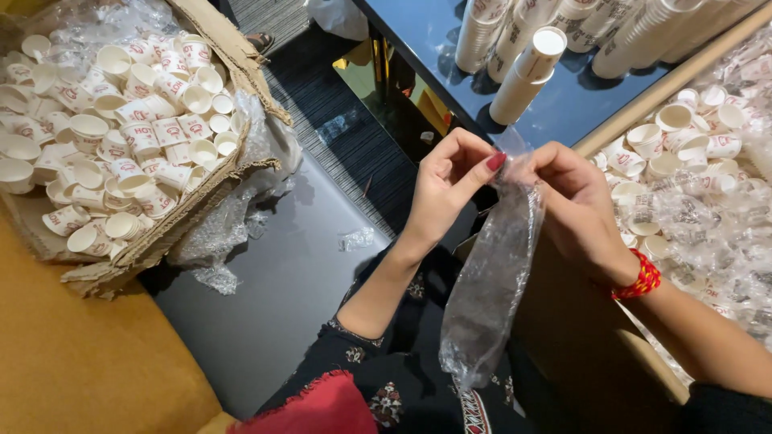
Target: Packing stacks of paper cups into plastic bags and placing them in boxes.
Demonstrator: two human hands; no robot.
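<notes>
plastic sleeve [492, 281] | clear, crinkled, empty | hangs upright | top edge pinched between both hands' fingers [482, 165]

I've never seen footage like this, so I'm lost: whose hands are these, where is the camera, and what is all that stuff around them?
There is no machine here. A camera worn on a person's head looks down at their own two bare hands. The left hand and right hand together pinch the top of a long clear plastic sleeve bag, which hangs down empty. At left, a torn brown cardboard box holds loose small white paper cups. Stacks of white paper cups lie on a dark blue table.
</notes>
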